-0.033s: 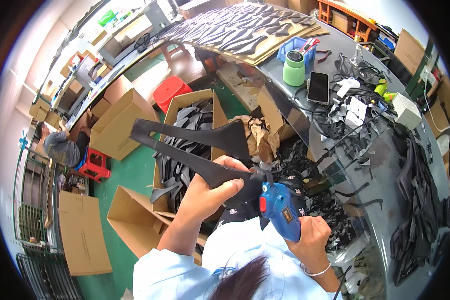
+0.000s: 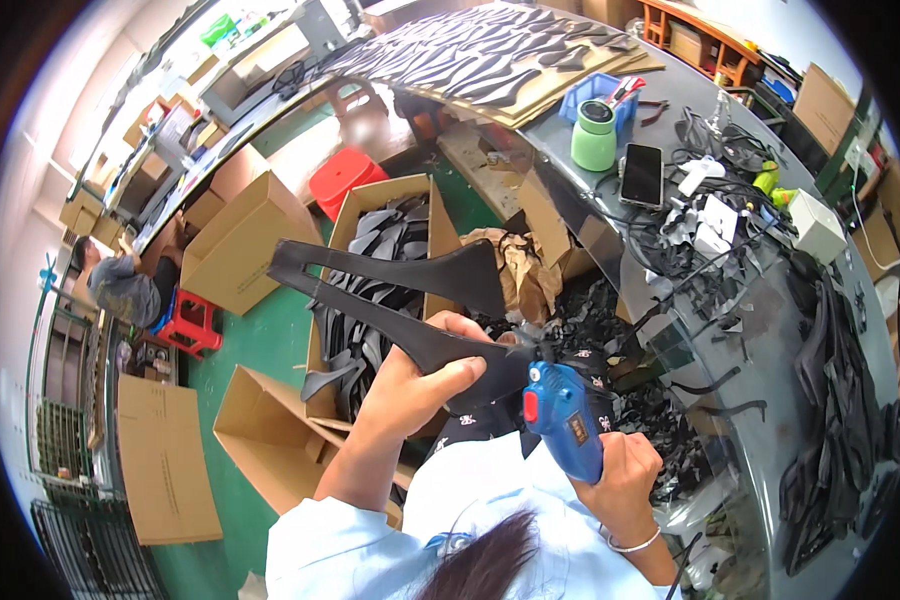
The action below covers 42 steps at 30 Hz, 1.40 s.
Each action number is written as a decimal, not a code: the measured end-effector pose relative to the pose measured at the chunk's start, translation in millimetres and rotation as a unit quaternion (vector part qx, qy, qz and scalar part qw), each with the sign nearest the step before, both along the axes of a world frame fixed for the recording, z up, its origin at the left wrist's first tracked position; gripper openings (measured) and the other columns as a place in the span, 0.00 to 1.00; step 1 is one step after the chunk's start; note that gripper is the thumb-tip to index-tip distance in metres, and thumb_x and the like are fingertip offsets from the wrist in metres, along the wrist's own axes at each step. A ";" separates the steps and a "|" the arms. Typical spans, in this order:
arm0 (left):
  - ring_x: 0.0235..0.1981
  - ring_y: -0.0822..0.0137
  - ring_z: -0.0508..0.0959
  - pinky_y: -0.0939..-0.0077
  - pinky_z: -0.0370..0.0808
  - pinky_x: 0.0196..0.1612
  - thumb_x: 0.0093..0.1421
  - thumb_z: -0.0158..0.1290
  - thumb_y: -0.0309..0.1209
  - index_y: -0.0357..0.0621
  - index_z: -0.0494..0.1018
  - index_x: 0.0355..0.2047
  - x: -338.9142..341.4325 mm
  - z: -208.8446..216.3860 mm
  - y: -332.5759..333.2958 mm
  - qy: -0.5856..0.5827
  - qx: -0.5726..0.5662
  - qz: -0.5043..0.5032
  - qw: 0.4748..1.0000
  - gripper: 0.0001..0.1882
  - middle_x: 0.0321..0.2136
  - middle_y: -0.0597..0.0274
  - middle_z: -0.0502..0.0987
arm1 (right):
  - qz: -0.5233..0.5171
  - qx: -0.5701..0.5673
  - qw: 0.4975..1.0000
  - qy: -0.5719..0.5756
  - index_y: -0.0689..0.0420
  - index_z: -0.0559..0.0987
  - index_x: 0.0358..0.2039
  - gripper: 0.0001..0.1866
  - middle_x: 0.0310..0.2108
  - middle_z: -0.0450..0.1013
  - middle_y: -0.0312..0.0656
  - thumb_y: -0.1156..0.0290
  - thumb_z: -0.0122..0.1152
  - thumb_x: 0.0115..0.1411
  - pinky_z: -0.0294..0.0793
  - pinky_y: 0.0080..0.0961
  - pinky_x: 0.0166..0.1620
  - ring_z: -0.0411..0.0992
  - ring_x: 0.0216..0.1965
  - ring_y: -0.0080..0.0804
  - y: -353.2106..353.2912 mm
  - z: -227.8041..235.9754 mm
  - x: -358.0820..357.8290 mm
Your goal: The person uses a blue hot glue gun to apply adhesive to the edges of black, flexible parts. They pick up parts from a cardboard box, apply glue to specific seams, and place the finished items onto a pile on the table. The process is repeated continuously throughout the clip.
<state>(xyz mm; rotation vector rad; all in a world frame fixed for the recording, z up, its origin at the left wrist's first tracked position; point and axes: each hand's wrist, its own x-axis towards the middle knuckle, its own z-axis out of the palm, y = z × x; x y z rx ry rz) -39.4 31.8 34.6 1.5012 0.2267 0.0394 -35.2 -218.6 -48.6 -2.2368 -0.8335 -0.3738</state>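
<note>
My left hand (image 2: 425,385) is closed on a black, forked flat piece (image 2: 400,325), its thumb pressed on top. The piece has two long prongs joined at the far left, and its near lobe reaches toward my right hand. My right hand (image 2: 622,478) wraps round the handle of a blue hand-held power tool (image 2: 568,415) with a red button. The tool's front end sits at the right edge of the black piece; whether they touch, I cannot tell. Below them lies my lap in dark patterned cloth.
A cardboard box (image 2: 432,225) of similar black pieces stands ahead. Black scraps (image 2: 650,430) heap at my right. On the grey table lie a phone (image 2: 641,176), a green bottle (image 2: 594,137), cables and more black pieces (image 2: 838,400). A person (image 2: 125,290) sits at far left near a red stool (image 2: 191,325).
The view has shifted very slightly. The tool's front has tilted a little, and the dark strip beside its tip shows less clearly. Both hands keep their hold.
</note>
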 end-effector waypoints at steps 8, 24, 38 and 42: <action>0.31 0.69 0.78 0.73 0.76 0.34 0.59 0.54 0.33 0.42 0.69 0.40 -95.1 -104.0 108.2 0.094 -0.166 0.330 0.924 0.12 0.33 0.61 0.76 | -0.013 -0.103 0.988 0.110 0.58 0.68 0.25 0.23 0.16 0.67 0.46 0.60 0.73 0.39 0.67 0.39 0.26 0.69 0.20 0.47 1.4 -24.0 -6.4; 0.33 0.57 0.77 0.70 0.77 0.28 0.58 0.54 0.36 0.40 0.64 0.44 -334.0 -401.1 135.2 0.317 -0.273 0.722 0.551 0.18 0.38 0.54 0.73 | 0.013 -0.097 0.977 0.188 0.59 0.65 0.26 0.23 0.17 0.66 0.49 0.65 0.73 0.42 0.66 0.35 0.25 0.68 0.19 0.51 17.4 -22.5 -16.0; 0.33 0.73 0.76 0.81 0.72 0.35 0.63 0.49 0.31 0.41 0.71 0.39 45.9 -160.5 9.2 -0.071 0.095 0.208 0.971 0.08 0.34 0.65 0.74 | -0.111 0.045 0.990 0.075 0.58 0.71 0.27 0.22 0.17 0.70 0.44 0.61 0.75 0.40 0.71 0.32 0.23 0.72 0.18 0.42 -28.5 -25.6 3.7; 0.32 0.75 0.75 0.82 0.71 0.36 0.62 0.49 0.27 0.36 0.73 0.37 131.1 -113.4 -128.1 -0.119 0.114 -0.136 0.977 0.07 0.30 0.65 0.76 | -0.210 0.138 0.965 0.078 0.60 0.70 0.27 0.23 0.17 0.70 0.41 0.64 0.76 0.40 0.71 0.29 0.23 0.72 0.18 0.37 -59.9 -28.2 -8.0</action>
